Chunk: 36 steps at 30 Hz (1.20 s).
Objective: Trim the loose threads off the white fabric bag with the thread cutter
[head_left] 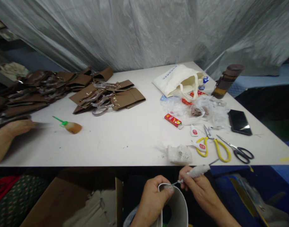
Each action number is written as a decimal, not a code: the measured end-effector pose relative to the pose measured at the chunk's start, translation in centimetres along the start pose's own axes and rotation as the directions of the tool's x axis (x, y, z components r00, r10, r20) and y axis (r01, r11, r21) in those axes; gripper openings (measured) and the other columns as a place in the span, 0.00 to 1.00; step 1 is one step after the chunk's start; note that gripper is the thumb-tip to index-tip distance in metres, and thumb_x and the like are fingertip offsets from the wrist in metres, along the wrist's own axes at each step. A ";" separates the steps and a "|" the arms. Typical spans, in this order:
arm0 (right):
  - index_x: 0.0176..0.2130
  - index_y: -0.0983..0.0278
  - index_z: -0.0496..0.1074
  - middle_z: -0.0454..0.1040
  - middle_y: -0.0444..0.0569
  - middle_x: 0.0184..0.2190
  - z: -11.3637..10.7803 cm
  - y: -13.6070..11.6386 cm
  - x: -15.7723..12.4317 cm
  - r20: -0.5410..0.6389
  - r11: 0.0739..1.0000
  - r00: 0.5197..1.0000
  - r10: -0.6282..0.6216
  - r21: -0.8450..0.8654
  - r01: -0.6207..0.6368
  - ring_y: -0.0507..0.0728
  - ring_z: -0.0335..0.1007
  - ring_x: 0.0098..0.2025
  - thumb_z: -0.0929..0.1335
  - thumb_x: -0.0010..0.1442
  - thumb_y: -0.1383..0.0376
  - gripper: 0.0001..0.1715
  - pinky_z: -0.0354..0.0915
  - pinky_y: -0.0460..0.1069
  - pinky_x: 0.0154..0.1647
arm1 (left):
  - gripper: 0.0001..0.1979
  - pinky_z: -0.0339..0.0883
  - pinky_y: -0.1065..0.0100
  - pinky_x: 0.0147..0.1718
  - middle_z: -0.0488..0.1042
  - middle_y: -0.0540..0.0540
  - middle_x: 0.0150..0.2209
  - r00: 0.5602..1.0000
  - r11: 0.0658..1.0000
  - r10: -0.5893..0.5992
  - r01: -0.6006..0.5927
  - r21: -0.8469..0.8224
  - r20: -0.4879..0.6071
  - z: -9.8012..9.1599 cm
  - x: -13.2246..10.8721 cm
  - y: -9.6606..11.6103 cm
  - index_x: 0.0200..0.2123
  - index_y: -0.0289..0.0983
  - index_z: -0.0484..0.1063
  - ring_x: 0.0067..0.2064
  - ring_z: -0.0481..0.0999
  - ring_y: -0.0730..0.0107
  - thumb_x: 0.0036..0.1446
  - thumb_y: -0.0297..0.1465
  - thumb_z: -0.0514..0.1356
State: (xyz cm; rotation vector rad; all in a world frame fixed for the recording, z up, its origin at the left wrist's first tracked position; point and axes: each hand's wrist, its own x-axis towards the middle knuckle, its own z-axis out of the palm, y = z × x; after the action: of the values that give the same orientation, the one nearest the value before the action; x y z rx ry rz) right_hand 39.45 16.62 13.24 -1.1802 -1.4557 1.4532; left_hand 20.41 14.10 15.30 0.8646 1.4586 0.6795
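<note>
Below the table's front edge, my left hand pinches the rim of a pale, curved, tube-like piece, thumb inside and fingers outside. My right hand grips a thin metal-tipped tool whose handle is wrapped in white. The tool's tip meets the rim right at my left thumb; whether it pierces the piece cannot be made out. Just above my hands, a whitish wrapped block lies at the table edge. Yellow-handled scissors and black-handled scissors rest to its right.
Brown handbags pile up on the left, near a green-tipped glue bottle and another person's hand. A white tote, brown bottle, red box and phone occupy the right. A cardboard box stands below.
</note>
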 end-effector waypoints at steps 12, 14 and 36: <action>0.29 0.61 0.70 0.69 0.42 0.21 0.4 -0.7 0.2 0.018 0.991 1.000 -0.016 -0.134 0.018 0.54 0.67 0.25 0.61 0.75 0.46 0.30 0.62 0.46 0.28 | 0.04 0.57 0.69 0.27 0.70 0.51 0.22 0.999 1.000 0.025 -0.025 -0.001 -0.027 0.5 0.2 -1.1 0.23 0.35 0.74 0.27 0.65 0.70 0.42 0.30 0.64; 0.30 0.62 0.71 0.70 0.43 0.22 1.0 -0.1 -0.2 -0.005 0.998 1.000 0.025 -0.058 -0.026 0.54 0.68 0.24 0.62 0.74 0.44 0.31 0.63 0.46 0.26 | 0.05 0.56 0.69 0.27 0.71 0.50 0.21 0.999 1.000 0.028 -0.028 -0.010 -0.024 0.3 0.3 -1.1 0.23 0.35 0.74 0.26 0.65 0.70 0.43 0.31 0.64; 0.42 0.58 0.74 0.75 0.43 0.36 -0.9 -0.1 1.8 -0.249 0.849 0.872 -0.421 -0.447 0.282 0.56 0.72 0.37 0.66 0.76 0.59 0.09 0.66 0.48 0.42 | 0.16 0.59 0.68 0.30 0.69 0.51 0.24 0.997 0.996 -0.001 -0.006 -0.087 -0.080 -2.4 1.3 -0.5 0.31 0.34 0.75 0.28 0.65 0.70 0.46 0.42 0.66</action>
State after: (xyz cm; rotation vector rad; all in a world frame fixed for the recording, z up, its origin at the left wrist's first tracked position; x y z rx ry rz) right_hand 39.73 18.58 13.25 -1.2380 -1.6566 0.6715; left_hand 17.99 15.16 14.35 0.7799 1.4885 0.7818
